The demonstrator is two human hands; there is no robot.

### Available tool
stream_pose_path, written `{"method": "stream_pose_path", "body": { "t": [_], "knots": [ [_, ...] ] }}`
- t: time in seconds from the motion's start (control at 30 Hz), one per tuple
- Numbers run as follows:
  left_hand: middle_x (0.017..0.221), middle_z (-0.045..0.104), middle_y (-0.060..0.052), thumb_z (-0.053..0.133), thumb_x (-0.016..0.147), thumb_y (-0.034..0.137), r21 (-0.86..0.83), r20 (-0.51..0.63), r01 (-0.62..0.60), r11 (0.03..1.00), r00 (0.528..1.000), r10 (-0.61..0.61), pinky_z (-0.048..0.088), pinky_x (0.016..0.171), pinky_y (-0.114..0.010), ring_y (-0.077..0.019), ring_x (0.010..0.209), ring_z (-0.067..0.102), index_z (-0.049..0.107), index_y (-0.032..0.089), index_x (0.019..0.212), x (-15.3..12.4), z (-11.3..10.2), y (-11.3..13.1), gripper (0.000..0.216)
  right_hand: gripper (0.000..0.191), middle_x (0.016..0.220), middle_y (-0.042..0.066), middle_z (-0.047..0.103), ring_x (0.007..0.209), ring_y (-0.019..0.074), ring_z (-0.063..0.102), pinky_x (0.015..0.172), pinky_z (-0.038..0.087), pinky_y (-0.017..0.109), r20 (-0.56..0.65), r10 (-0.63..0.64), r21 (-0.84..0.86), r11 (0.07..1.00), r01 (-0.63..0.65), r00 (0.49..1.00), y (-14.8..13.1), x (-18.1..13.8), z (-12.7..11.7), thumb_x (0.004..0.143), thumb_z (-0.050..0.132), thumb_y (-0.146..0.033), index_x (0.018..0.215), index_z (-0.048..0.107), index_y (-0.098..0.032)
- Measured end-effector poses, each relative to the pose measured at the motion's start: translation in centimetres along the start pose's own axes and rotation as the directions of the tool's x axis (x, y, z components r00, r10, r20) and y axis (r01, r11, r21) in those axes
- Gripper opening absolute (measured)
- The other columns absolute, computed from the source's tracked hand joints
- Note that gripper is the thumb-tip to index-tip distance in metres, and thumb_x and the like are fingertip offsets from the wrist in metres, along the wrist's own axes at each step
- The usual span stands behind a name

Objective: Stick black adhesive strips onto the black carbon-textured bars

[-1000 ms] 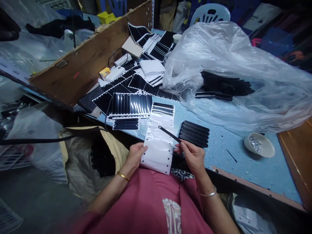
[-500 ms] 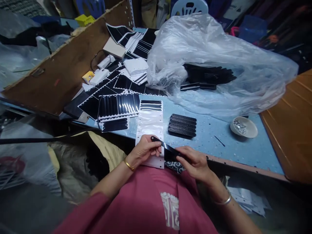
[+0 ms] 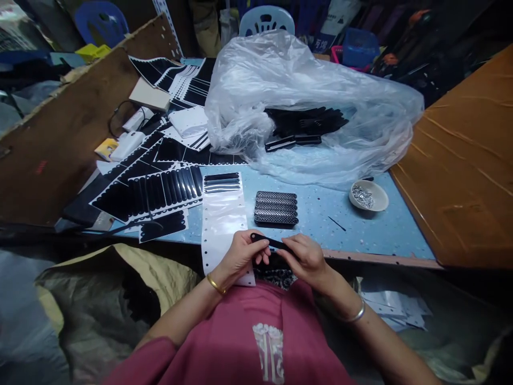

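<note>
A narrow black strip [image 3: 274, 243] with rounded ends and a small hole at its left end is held between my two hands, just in front of the table edge. My left hand [image 3: 245, 251] pinches it near the holed end. Closed round its other end is my right hand [image 3: 306, 258], which hides that end. Under my left hand hangs a white backing sheet [image 3: 224, 224] with a few black adhesive strips [image 3: 222, 183] at its top. Beyond my hands lies a stack of black patterned strips [image 3: 276, 207] on the blue table [image 3: 316, 214].
A large clear plastic bag [image 3: 256, 69] with black pieces [image 3: 308, 122] inside covers the back. A white bowl [image 3: 379, 197] of small metal parts stands at right, near a thin black stick [image 3: 337, 223]. Sheets of black strips [image 3: 168, 190] pile up left. An open sack [image 3: 168, 272] sits below.
The view has turned to the right, so the table things appear further left. Both hands still hold the black strip, which now lies flatter and shows less shine.
</note>
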State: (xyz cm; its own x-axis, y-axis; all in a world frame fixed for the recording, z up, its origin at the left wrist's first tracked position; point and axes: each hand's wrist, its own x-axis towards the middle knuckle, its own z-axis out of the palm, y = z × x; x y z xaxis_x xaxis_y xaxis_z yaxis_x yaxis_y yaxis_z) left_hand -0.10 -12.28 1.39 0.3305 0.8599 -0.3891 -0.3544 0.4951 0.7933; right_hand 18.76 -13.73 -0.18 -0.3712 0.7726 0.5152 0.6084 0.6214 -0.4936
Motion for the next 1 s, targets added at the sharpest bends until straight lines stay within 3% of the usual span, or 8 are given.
{"method": "stream_pose_path", "body": {
  "t": [0.13, 0.23, 0.33, 0.43, 0.5, 0.6, 0.73, 1.0],
  "knots": [
    [0.06, 0.067, -0.006, 0.079, 0.069, 0.035, 0.016, 0.004, 0.012, 1.0, 1.0, -0.012, 0.037, 0.037, -0.017, -0.0126, 0.044, 0.062, 0.059, 0.01, 0.073, 0.6, -0.3, 0.0, 0.032, 0.015, 0.078, 0.009, 0.069, 0.07, 0.0189, 0.064, 0.062, 0.052, 0.032, -0.023, -0.028, 0.026, 0.999, 0.028, 0.999, 0.3, 0.0, 0.1, 0.09, 0.057, -0.014, 0.103, 0.066, -0.014],
    [0.057, 0.066, -0.005, 0.078, 0.069, 0.04, 0.183, 0.026, 0.043, 0.982, 0.998, -0.049, 0.037, 0.037, -0.017, -0.0117, 0.043, 0.059, 0.062, 0.01, 0.07, 1.1, -1.0, -0.1, 0.034, 0.017, 0.078, 0.008, 0.07, 0.068, 0.0187, 0.064, 0.062, 0.053, 0.032, -0.047, -0.032, 0.006, 0.999, 0.032, 0.998, 0.5, 0.2, -0.2, 0.089, 0.057, -0.012, 0.103, 0.065, -0.016],
    [0.05, 0.06, 0.0, 0.084, 0.06, 0.039, 0.371, -0.087, 0.078, 0.926, 0.995, -0.049, 0.039, 0.037, -0.019, -0.0102, 0.039, 0.054, 0.066, 0.01, 0.075, 2.0, -2.3, -0.6, 0.037, 0.019, 0.08, 0.009, 0.071, 0.071, 0.0199, 0.066, 0.064, 0.054, 0.033, -0.053, -0.029, -0.039, 0.999, 0.027, 0.998, 1.3, 0.2, -1.2, 0.088, 0.057, -0.012, 0.105, 0.065, -0.016],
    [0.053, 0.061, 0.002, 0.085, 0.056, 0.034, 0.473, -0.231, 0.036, 0.88, 0.969, 0.085, 0.043, 0.041, -0.021, -0.0108, 0.042, 0.054, 0.068, 0.011, 0.09, 3.0, -3.9, -0.9, 0.044, 0.02, 0.082, 0.01, 0.071, 0.073, 0.02, 0.068, 0.065, 0.055, 0.032, -0.072, 0.03, -0.08, 0.996, -0.036, 0.997, 2.9, 0.1, -2.3, 0.089, 0.057, -0.013, 0.106, 0.066, -0.017],
    [0.059, 0.063, 0.001, 0.082, 0.059, 0.029, 0.609, -0.217, -0.053, 0.791, 0.949, 0.231, 0.045, 0.047, -0.022, -0.0106, 0.048, 0.055, 0.07, 0.011, 0.091, 3.7, -5.2, -0.8, 0.038, 0.017, 0.085, 0.009, 0.072, 0.076, 0.0196, 0.069, 0.066, 0.056, 0.031, -0.08, 0.102, -0.075, 0.991, -0.109, 0.992, 4.3, 0.3, -2.7, 0.089, 0.059, -0.017, 0.103, 0.068, -0.018],
    [0.06, 0.062, 0.001, 0.076, 0.065, 0.024, 0.821, -0.08, -0.184, 0.541, 0.901, 0.427, 0.045, 0.054, -0.022, -0.0102, 0.052, 0.054, 0.072, 0.014, 0.087, 4.5, -7.0, 0.0, 0.024, 0.014, 0.087, 0.008, 0.072, 0.078, 0.0191, 0.07, 0.068, 0.057, 0.031, -0.061, 0.179, -0.056, 0.982, -0.183, 0.982, 6.0, 0.6, -2.5, 0.09, 0.059, -0.022, 0.099, 0.069, -0.021],
    [0.063, 0.063, 0.0, 0.074, 0.069, 0.025, 0.915, 0.061, -0.252, 0.314, 0.857, 0.512, 0.044, 0.059, -0.024, -0.0127, 0.057, 0.053, 0.072, 0.018, 0.087, 5.1, -8.1, 1.0, 0.019, 0.014, 0.085, 0.008, 0.072, 0.077, 0.0191, 0.069, 0.068, 0.058, 0.032, -0.01, 0.192, -0.053, 0.98, -0.192, 0.981, 7.0, 1.0, -1.4, 0.089, 0.059, -0.024, 0.097, 0.07, -0.02],
    [0.066, 0.065, -0.002, 0.068, 0.076, 0.02, 0.834, 0.131, -0.352, 0.425, 0.875, 0.467, 0.044, 0.062, -0.027, -0.0151, 0.058, 0.054, 0.074, 0.02, 0.093, 5.4, -5.6, 0.4, 0.018, 0.016, 0.084, 0.008, 0.069, 0.075, 0.0184, 0.068, 0.065, 0.057, 0.031, 0.059, 0.162, -0.036, 0.987, -0.16, 0.985, 6.0, 1.2, -1.8, 0.089, 0.057, -0.019, 0.1, 0.069, -0.019]
  ]
}}
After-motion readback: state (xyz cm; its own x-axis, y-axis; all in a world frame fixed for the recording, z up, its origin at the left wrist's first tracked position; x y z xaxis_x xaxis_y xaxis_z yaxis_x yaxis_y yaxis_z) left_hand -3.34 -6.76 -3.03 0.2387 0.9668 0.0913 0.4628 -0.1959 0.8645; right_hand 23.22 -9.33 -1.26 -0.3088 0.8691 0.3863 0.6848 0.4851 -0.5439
